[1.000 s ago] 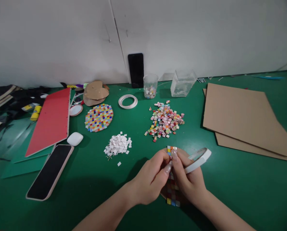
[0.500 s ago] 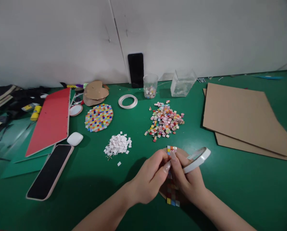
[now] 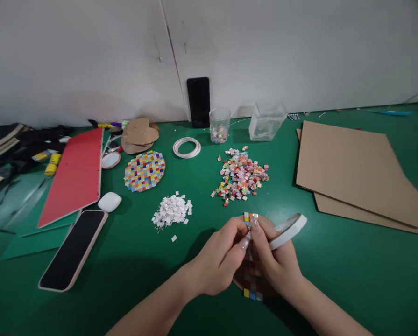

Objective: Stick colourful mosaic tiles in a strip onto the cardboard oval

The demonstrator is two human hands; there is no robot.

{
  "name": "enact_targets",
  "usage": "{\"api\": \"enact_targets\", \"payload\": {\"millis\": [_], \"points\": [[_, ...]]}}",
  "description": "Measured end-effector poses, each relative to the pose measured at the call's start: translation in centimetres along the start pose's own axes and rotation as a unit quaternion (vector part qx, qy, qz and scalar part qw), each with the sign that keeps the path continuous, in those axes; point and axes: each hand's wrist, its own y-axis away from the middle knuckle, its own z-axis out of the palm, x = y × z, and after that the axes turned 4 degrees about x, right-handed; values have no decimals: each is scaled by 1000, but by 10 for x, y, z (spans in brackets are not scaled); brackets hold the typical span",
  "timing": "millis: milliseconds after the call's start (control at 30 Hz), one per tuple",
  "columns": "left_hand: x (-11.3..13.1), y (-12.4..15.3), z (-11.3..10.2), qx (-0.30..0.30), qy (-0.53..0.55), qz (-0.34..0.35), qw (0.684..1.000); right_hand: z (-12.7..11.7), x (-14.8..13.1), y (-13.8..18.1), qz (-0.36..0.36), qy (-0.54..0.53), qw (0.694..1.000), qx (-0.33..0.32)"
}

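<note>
Fig.: I see L hand [image 3: 217,261] & R hand [image 3: 277,263] pinched together at a tape roll [image 3: 288,230], held by R, over the tiled disc [image 3: 250,280], near-centre; loose tiles [image 3: 241,175] beyond.

White tape roll [image 3: 288,230] tilted above a cardboard disc [image 3: 251,280] — partly covered with coloured tiles.

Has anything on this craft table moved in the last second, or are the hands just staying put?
Barely anything. The right hand still holds the white tape roll, which has shifted only slightly, and the left hand stays pinched against it above the partly tiled cardboard disc. Nothing was picked up or let go. The coloured tile pile, white scraps and finished mosaic disc lie as before.
</note>
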Motion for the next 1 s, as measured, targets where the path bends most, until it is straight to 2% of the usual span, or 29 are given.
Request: {"api": "enact_targets", "payload": {"millis": [333,767,1000], "points": [[-2,-2,1,24,19,13,999,-2,2,3,-7,33,999,-29],[-1,-4,5,56,39,-5,998,3,-1,3,-2,21,1000,-12],[-2,-3,4,46,67,0,997,4,-4,2,11,-7,1000,3]]}}
